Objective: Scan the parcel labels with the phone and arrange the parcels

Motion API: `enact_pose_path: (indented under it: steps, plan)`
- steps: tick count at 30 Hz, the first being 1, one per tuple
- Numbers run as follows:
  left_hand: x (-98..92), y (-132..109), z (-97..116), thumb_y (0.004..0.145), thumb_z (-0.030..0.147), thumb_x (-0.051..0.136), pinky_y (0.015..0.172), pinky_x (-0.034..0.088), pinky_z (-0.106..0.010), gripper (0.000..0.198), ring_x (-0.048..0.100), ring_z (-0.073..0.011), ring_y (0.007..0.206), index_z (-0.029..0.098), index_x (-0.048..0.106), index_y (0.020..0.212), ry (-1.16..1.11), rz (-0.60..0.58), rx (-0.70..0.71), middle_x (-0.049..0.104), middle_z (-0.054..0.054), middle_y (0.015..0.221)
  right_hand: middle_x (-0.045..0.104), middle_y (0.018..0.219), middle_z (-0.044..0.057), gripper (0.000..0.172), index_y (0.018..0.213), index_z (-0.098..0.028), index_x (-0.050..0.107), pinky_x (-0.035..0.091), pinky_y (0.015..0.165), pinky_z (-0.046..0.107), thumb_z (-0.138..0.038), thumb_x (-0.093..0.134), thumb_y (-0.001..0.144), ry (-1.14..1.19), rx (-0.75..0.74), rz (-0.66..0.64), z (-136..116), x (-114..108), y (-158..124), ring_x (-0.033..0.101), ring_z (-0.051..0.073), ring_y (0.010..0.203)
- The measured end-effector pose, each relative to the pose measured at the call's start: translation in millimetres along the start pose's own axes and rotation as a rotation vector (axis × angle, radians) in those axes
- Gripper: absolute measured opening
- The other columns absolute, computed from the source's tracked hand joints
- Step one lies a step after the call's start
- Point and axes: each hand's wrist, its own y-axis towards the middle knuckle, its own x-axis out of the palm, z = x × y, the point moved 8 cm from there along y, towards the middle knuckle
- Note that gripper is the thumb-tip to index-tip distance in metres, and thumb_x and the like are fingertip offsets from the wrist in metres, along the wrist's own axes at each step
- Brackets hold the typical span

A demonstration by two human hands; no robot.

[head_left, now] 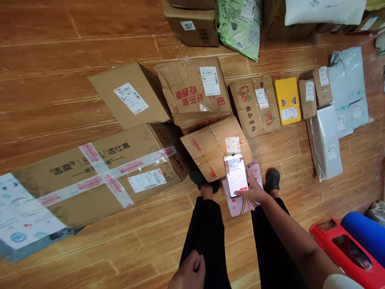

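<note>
My right hand (251, 189) grips a smartphone (236, 180), its lit screen facing up. On the screen are a camera picture at the top, lines of text and a red button at the bottom. Just beyond the phone, a brown cardboard box (207, 148) lies with a white shipping label (232, 144) near the phone's top edge. Partly beneath the phone is a pink printed package (237, 206) on the floor between my feet. Low in the view, my left hand (189, 272) is curled into a fist near my left thigh, with nothing visible in it.
Left lies a long taped carton (99, 172). Beyond are more cartons (192, 90), a yellow box (287, 100) and grey plastic parcels (326, 148). A green bag (239, 26) stands at the back. A red plastic object (339, 249) and blue roll (363, 233) are at lower right.
</note>
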Motion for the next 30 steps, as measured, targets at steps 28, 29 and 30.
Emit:
enact_pose_path:
  steps: [28,29,30]
  plan:
    - [-58.5,14,35,0.086,0.021,0.036,0.054,0.019,-0.026,0.03,0.025,-0.0119,0.05,0.021,0.025,0.059,0.043,-0.204,0.109,0.031,0.005,0.053,0.069,0.129,0.005,0.086,0.137,-0.035,0.052,0.053,0.093,0.046,-0.049,0.083,0.058,0.508,0.136,0.107,32,61,-126,0.066,0.032,0.114]
    - [-46.4,-1,31,0.087,0.021,0.036,0.055,0.02,-0.025,0.031,0.026,-0.0117,0.05,0.021,0.024,0.059,0.018,-0.188,0.084,0.03,0.005,0.053,0.071,0.124,0.005,0.082,0.135,-0.034,0.055,0.054,0.09,0.045,-0.051,0.081,0.059,0.498,0.138,0.113,45,60,-135,0.067,0.032,0.11]
    - [-31.7,-17,27,0.088,0.022,0.035,0.056,0.021,-0.025,0.031,0.026,-0.0116,0.05,0.021,0.024,0.059,-0.01,-0.174,0.062,0.029,0.005,0.054,0.073,0.119,0.005,0.078,0.132,-0.033,0.057,0.055,0.088,0.045,-0.053,0.08,0.06,0.483,0.137,0.121,59,56,-143,0.068,0.032,0.107]
